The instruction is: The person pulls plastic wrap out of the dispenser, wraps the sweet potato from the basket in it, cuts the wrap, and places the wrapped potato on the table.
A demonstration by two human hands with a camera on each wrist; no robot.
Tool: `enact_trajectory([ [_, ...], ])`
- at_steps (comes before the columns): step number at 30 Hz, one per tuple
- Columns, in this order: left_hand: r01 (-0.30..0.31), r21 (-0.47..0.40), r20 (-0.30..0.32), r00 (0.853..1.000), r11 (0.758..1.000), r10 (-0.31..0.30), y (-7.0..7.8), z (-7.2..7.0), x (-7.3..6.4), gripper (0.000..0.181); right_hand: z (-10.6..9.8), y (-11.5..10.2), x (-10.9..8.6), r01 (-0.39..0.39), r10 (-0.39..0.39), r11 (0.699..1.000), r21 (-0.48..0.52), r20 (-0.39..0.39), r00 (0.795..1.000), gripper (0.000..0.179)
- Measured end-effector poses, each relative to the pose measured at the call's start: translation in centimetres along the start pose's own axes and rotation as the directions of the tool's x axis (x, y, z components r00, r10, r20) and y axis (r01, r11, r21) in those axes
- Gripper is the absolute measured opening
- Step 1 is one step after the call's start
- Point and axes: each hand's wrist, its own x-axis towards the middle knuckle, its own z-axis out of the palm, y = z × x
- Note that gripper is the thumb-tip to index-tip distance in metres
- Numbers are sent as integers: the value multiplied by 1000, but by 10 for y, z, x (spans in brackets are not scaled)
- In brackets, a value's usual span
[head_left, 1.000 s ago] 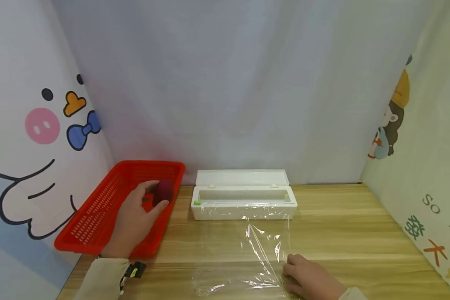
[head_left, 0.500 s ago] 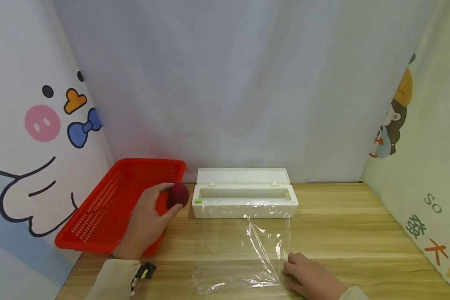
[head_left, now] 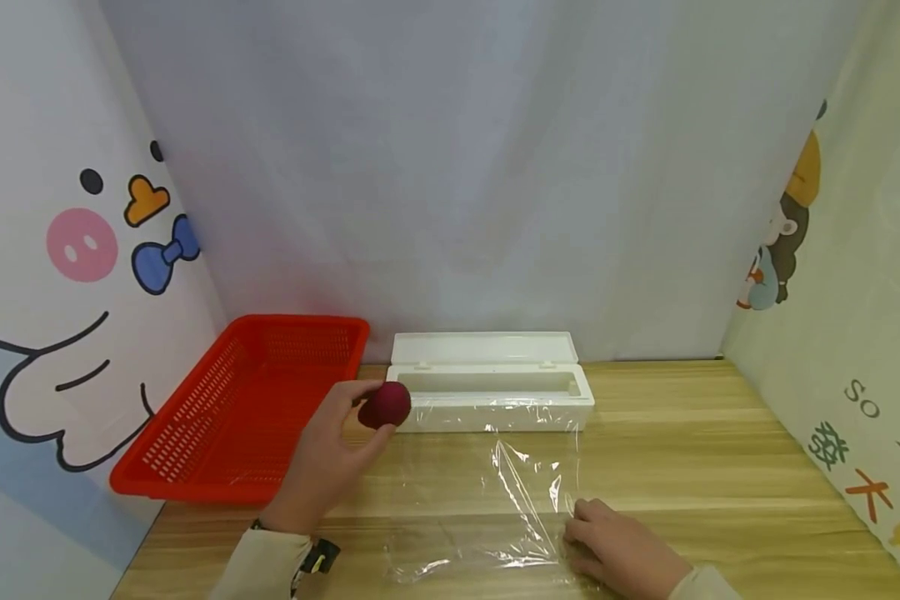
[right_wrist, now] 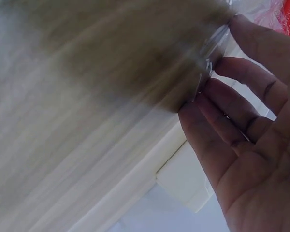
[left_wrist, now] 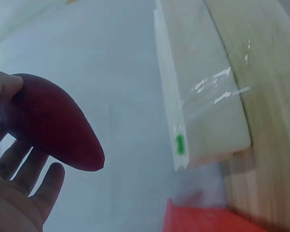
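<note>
My left hand (head_left: 330,462) grips a dark red, smooth, tapered piece of produce (head_left: 388,405) between thumb and fingers, in front of the white box's left end. In the left wrist view, this produce (left_wrist: 53,123) is long and narrows to a blunt tip. Clear cling film (head_left: 480,508) stretches from the open white cling film box (head_left: 495,417) over the wooden table. At the film's near right corner my right hand (head_left: 618,546) holds its edge with bent fingers. The right wrist view shows the film edge along the fingertips (right_wrist: 186,108), with creases there.
A red plastic basket (head_left: 176,492) with slotted walls stands to the left. The box's lid (head_left: 483,347) is tipped back near the grey curtain (head_left: 450,167). Printed cloths flank the wooden table (head_left: 682,450) on both sides.
My left hand has lifted the dark red produce out of the red basket and carried it right, to the box's left end. My right hand has stayed at the film's corner.
</note>
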Motion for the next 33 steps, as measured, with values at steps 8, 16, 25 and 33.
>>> enact_trajectory([
  [8,-61,-16,58,996,998,62,10,26,-4,52,-6,-2,4,5,-6,1000,25,17,1000,19],
  [16,-92,34,123,989,995,87,18,56,-1,52,-5,-1,4,-13,13,1000,20,32,999,20],
  [25,4,-2,278,960,1000,-3,29,86,3,44,-2,2,4,-4,3,1000,27,22,1000,18],
  [33,-35,111,401,916,993,-13,30,104,8,42,-7,5,-3,-27,25,994,110,28,999,10],
])
